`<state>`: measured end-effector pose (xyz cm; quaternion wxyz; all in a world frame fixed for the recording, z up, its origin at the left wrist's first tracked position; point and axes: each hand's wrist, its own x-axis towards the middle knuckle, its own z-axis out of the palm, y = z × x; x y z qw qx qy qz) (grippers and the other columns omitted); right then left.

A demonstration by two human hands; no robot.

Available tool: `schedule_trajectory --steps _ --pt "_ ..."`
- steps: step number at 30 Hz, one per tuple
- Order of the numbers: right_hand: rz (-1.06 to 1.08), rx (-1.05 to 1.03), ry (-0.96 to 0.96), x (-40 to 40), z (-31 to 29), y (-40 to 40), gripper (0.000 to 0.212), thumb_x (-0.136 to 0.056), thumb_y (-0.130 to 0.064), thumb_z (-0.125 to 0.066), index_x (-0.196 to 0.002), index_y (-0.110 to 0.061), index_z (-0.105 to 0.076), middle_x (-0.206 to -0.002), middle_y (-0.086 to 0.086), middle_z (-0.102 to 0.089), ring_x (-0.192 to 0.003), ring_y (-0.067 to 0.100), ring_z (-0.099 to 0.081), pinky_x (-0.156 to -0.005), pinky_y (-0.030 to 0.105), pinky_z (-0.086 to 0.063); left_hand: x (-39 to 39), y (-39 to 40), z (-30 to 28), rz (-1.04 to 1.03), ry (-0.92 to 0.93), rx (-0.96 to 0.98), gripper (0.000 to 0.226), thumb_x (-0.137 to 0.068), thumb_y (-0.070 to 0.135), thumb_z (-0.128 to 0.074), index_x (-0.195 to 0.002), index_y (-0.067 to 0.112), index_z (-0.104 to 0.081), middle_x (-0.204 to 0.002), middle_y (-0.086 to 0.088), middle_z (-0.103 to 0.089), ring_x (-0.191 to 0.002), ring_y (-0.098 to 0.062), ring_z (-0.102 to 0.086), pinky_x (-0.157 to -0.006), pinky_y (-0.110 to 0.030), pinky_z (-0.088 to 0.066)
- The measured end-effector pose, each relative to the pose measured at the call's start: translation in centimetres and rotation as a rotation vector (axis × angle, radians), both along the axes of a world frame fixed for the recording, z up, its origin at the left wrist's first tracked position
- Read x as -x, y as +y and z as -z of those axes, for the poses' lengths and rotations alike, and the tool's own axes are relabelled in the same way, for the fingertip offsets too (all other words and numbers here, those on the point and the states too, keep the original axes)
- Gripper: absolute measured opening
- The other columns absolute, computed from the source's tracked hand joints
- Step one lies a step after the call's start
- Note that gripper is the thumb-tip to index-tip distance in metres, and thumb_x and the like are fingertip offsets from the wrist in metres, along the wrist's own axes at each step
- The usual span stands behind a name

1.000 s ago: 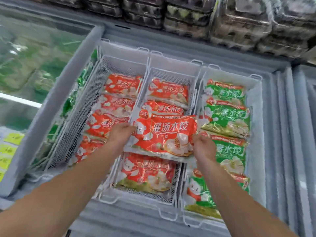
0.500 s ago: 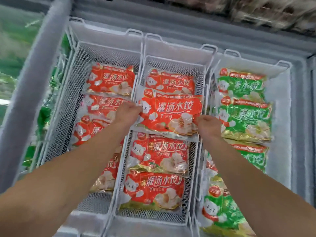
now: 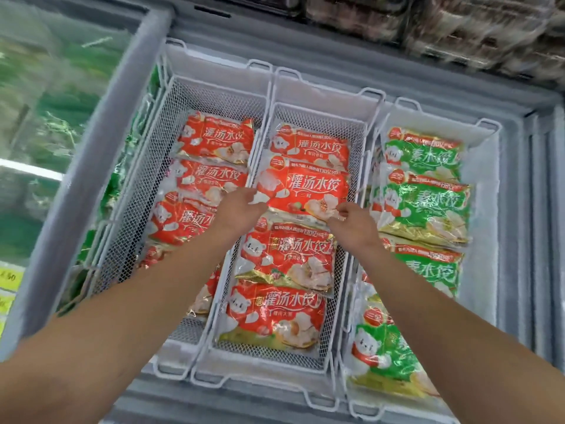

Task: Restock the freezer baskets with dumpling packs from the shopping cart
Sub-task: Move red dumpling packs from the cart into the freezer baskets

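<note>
Both grips pinch the red dumpling pack (image 3: 304,191): left hand (image 3: 241,209) at its near-left corner, right hand (image 3: 351,220) at its near-right edge, low in the middle basket (image 3: 324,87). Probably light, lumpy and slick-wrapped; corner seams look safest.

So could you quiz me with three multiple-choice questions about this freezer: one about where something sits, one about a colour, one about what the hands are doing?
1. Which basket holds the red pack that both hands are at?
A. left
B. middle
C. right

2. What colour are the packs in the right basket?
A. green
B. blue
C. red

3. What is the right hand doing?
A. hanging idle outside the freezer
B. pinching the pack's near edge
C. gripping a basket handle

Answers: 1 B, it lies in the middle basket, second from the back. 2 A, the green packs fill it. 3 B, its fingers pinch the edge, while the left hand holds the opposite corner.
</note>
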<state>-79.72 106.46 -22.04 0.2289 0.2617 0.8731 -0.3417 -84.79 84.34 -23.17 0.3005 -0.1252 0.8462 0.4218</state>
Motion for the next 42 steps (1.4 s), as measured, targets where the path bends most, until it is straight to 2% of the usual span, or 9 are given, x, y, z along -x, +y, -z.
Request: schedule_trajectory --steps 6,15,18,21,25,32,36,40,42 --pt "-0.307 -0.087 0.073 -4.1 -3.6 -2.2 0.054 -0.093 -0.031 -0.060 -0.140 -0.008 -0.047 -0.139 0.013 -0.052 -0.128 0.030 -0.049 -0.104 0.037 -0.043 -6.2 -1.5 -3.7 -0.035 0.085 0.017 0.054 -0.092 0.031 -0.065 -0.142 0.013 -0.052 -0.143 -0.006 -0.056 -0.130 -0.024 -0.053 -0.108 -0.036 -0.039" --pt "-0.678 -0.201 0.284 -14.2 -10.3 -5.4 0.060 -0.094 -0.033 -0.056 -0.146 -0.010 -0.041 -0.149 0.015 -0.043 -0.136 0.031 -0.042 -0.107 0.037 -0.037 -22.1 -4.8 -10.6 -0.257 0.302 0.082 0.052 -0.092 0.038 -0.066 -0.140 0.021 -0.056 -0.137 -0.001 -0.061 -0.119 -0.021 -0.060 -0.103 -0.036 -0.047" --pt "-0.766 -0.179 0.354 -18.3 -12.0 -7.5 0.054 -0.093 -0.033 -0.058 -0.141 -0.012 -0.047 -0.143 0.013 -0.049 -0.129 0.030 -0.047 -0.102 0.037 -0.042 -28.2 -6.7 -12.4 -0.347 0.342 0.135 0.048 -0.087 0.039 -0.071 -0.131 0.020 -0.064 -0.123 0.004 -0.069 -0.104 -0.015 -0.064 -0.089 -0.026 -0.047" --pt "-0.859 -0.158 0.409 -22.1 -13.4 -10.6 0.046 -0.091 -0.030 -0.058 -0.133 -0.011 -0.052 -0.134 0.014 -0.054 -0.119 0.031 -0.053 -0.096 0.038 -0.046 -33.8 -8.7 -14.0 -0.425 0.358 0.181 0.047 -0.089 0.033 -0.070 -0.134 0.020 -0.061 -0.129 0.000 -0.067 -0.113 -0.019 -0.063 -0.095 -0.028 -0.043" --pt "-1.063 -0.152 0.416 -26.1 -15.1 -16.0 0.049 -0.091 -0.028 -0.056 -0.137 -0.010 -0.050 -0.138 0.015 -0.052 -0.123 0.032 -0.051 -0.101 0.037 -0.043 -40.9 -12.2 -15.5 -0.537 0.359 0.203 0.054 -0.091 0.031 -0.068 -0.142 0.019 -0.054 -0.140 0.001 -0.059 -0.122 -0.020 -0.059 -0.102 -0.029 -0.042" --pt "-1.318 -0.145 0.485 -33.0 -16.4 -27.7 0.054 -0.088 -0.034 -0.058 -0.139 -0.015 -0.049 -0.137 0.010 -0.053 -0.123 0.029 -0.051 -0.100 0.039 -0.044 -52.6 -20.4 -16.3 -0.786 0.377 0.262 0.054 -0.089 0.031 -0.067 -0.141 0.022 -0.054 -0.138 -0.001 -0.061 -0.120 -0.021 -0.061 -0.103 -0.035 -0.047" --pt "-1.419 -0.099 0.452 -37.5 -15.4 -34.6 0.055 -0.092 -0.034 -0.056 -0.143 -0.015 -0.045 -0.141 0.008 -0.049 -0.124 0.028 -0.051 -0.099 0.037 -0.044 -58.8 -25.8 -15.9 -0.931 0.358 0.222 0.056 -0.091 0.035 -0.066 -0.143 0.024 -0.052 -0.132 -0.001 -0.063 -0.114 -0.021 -0.062 -0.093 -0.028 -0.049" --pt "-1.501 -0.074 0.435 -42.3 -14.0 -41.8 0.053 -0.091 -0.032 -0.057 -0.139 -0.011 -0.049 -0.139 0.012 -0.051 -0.126 0.029 -0.050 -0.103 0.035 -0.041 -65.0 -32.4 -14.5 -1.011 0.348 0.217 0.058 -0.090 0.042 -0.067 -0.143 0.025 -0.051 -0.143 0.002 -0.056 -0.124 -0.019 -0.056 -0.099 -0.032 -0.047" --pt "-1.517 -0.073 0.423 -43.9 -13.4 -45.0 0.051 -0.092 -0.031 -0.058 -0.138 -0.010 -0.049 -0.137 0.012 -0.053 -0.126 0.028 -0.050 -0.102 0.034 -0.041 -67.5 -35.5 -13.7 -1.044 0.322 0.222 0.054 -0.091 0.042 -0.066 -0.141 0.027 -0.052 -0.140 0.002 -0.057 -0.115 -0.018 -0.060 -0.088 -0.028 -0.048"
